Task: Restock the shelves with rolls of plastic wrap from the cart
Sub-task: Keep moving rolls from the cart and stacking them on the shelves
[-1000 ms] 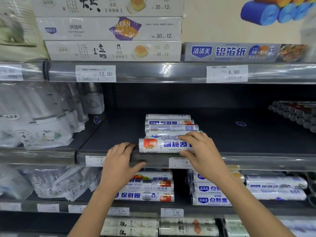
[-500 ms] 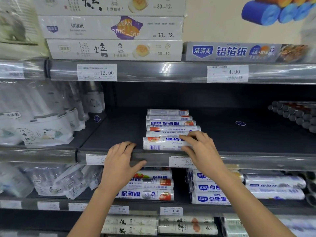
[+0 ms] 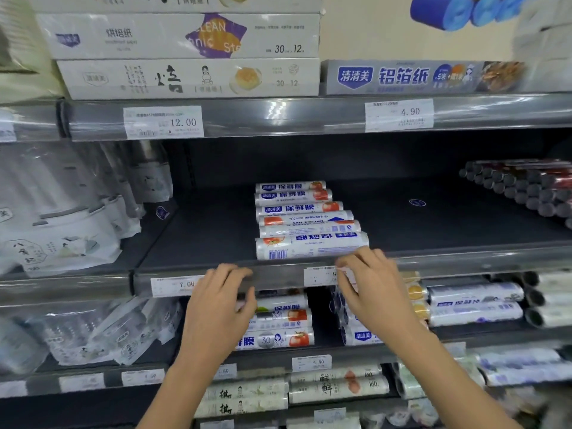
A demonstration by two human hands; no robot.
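Note:
Several white rolls of plastic wrap lie side by side in a row running front to back on the dark middle shelf (image 3: 433, 230). The nearest roll (image 3: 312, 246) lies at the shelf's front lip. My right hand (image 3: 370, 289) hangs just in front of and below that roll's right end, fingers curled and apart, holding nothing. My left hand (image 3: 221, 308) rests with its fingertips on the shelf's front rail, left of the roll, and is empty. The cart is out of sight.
Flat boxes (image 3: 188, 77) of baking paper and a foil box (image 3: 424, 76) sit on the upper shelf. Bagged goods (image 3: 62, 230) fill the left bay. Dark-ended rolls (image 3: 526, 190) are stacked at the right. More wrap rolls (image 3: 278, 339) fill the lower shelves.
My right hand has let go of the nearest roll and pulled back below the shelf's edge. The roll now lies pushed in against the row. The view has moved closer.

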